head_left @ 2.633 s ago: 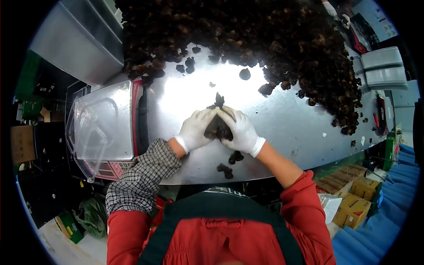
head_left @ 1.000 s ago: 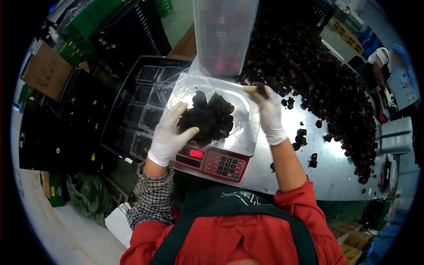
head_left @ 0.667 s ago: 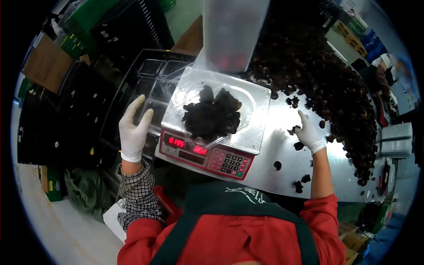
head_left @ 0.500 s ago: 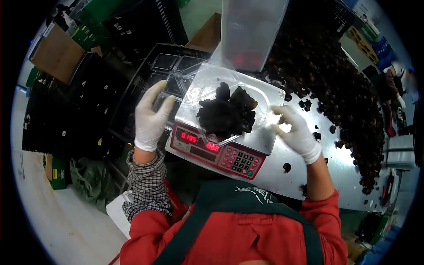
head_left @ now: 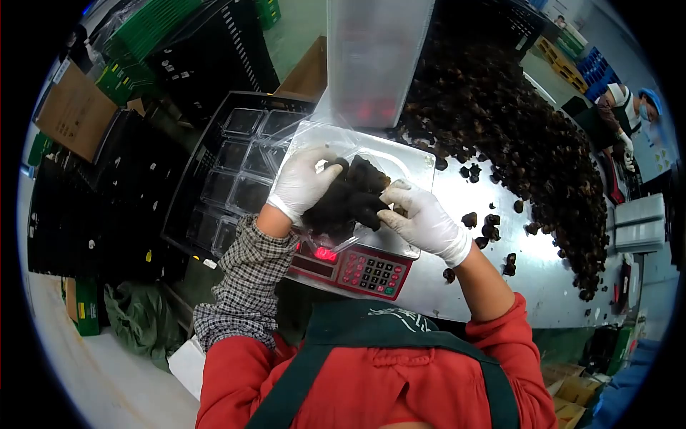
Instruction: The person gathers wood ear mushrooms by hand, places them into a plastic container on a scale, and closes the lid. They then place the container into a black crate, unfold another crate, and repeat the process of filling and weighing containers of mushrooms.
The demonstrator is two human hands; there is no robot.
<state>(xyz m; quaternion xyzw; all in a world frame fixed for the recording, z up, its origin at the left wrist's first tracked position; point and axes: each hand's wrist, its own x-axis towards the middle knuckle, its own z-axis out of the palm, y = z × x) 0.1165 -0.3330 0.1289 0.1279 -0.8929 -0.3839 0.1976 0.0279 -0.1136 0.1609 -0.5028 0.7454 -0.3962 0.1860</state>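
On the metal pan of a red digital scale (head_left: 373, 275) sits a clear plastic clamshell box (head_left: 344, 136) holding a pile of dark, lumpy wood ear mushrooms (head_left: 339, 204). My left hand (head_left: 304, 180), in a white glove, reaches over the pile's left side, thumb and fingers closed on a dark piece at its top. From the right, my gloved right hand (head_left: 423, 220) pinches a rounded dark mushroom (head_left: 366, 209) at the pile's edge. My left forearm hides part of the scale's display.
A big heap of dark mushrooms (head_left: 514, 121) covers the metal table's (head_left: 436, 293) far right, with loose pieces nearer. Left of the scale, a black crate (head_left: 179, 182) holds clear boxes. Behind stands a tall translucent container (head_left: 371, 61). A co-worker (head_left: 622, 114) is at far right.
Both hands have moved inward from either side of the box onto the pile, and each now grips a piece. The view has shifted slightly, showing more of the co-worker.
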